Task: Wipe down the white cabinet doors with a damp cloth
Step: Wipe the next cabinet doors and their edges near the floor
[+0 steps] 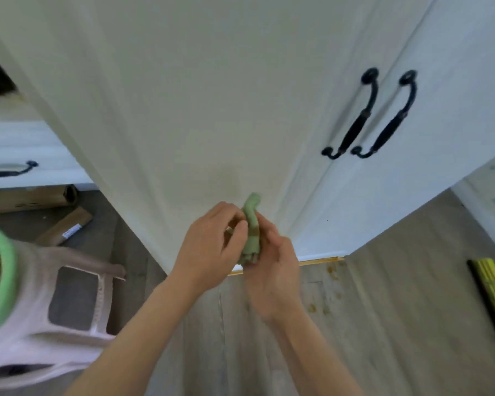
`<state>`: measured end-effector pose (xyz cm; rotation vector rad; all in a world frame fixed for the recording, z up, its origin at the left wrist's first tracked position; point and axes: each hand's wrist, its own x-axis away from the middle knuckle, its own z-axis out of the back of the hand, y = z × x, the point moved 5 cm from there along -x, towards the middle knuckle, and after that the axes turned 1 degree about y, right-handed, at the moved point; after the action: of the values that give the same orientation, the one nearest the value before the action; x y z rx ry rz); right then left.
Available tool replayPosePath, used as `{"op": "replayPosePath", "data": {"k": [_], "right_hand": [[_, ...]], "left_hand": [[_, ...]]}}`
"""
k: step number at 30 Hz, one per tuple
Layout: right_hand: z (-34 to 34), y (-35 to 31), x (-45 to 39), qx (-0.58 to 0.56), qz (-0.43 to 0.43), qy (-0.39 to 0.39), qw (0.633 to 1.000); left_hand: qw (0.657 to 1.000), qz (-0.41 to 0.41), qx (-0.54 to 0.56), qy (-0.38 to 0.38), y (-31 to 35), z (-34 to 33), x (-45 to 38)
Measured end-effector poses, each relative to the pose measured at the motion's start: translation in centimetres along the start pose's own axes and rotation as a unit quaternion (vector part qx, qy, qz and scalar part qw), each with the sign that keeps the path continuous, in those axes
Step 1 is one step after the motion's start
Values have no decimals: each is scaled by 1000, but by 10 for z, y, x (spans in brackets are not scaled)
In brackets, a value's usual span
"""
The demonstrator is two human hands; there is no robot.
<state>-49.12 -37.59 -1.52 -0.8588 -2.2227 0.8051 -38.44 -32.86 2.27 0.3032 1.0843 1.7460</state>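
Note:
A tall white cabinet (200, 90) fills the upper view; its two doors (429, 132) on the right face carry a pair of black handles (352, 124). In front of the cabinet's lower corner both hands hold a green cloth (251, 224), bunched and twisted into a roll. My left hand (212, 241) grips it from the left with curled fingers. My right hand (272, 258) wraps its lower end. The cloth is off the cabinet surface.
A pale plastic stool (69, 307) stands at the lower left with a green basin (0, 281) on it. Cardboard boxes (29, 198) lie on the floor behind. A white drawer with a black handle (9, 168) is at the left. A yellow-black object (492, 292) lies on the floor at right.

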Motion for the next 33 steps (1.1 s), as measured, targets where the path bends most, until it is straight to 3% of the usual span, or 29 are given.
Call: {"op": "replayPosePath", "data": {"k": [3, 8, 10, 15, 22, 30, 33], "right_hand": [[-36, -84, 39, 145, 39, 11, 989], [-66, -220, 92, 231, 89, 131, 960], [-74, -260, 109, 253, 80, 141, 954], [-112, -329, 155, 283, 64, 75, 954], [-144, -391, 205, 250, 187, 82, 947], [-119, -429, 215, 179, 135, 89, 971], [-111, -448, 206, 213, 132, 38, 967]], "left_hand": [[981, 109, 156, -24, 77, 32, -17], [955, 181, 207, -109, 201, 98, -55], [951, 192, 196, -144, 240, 117, -68], [957, 168, 158, -177, 321, 157, -90], [982, 66, 91, -149, 391, 184, -110], [967, 60, 121, -218, 446, 150, -126], [961, 51, 111, -249, 462, 130, -143]]}}
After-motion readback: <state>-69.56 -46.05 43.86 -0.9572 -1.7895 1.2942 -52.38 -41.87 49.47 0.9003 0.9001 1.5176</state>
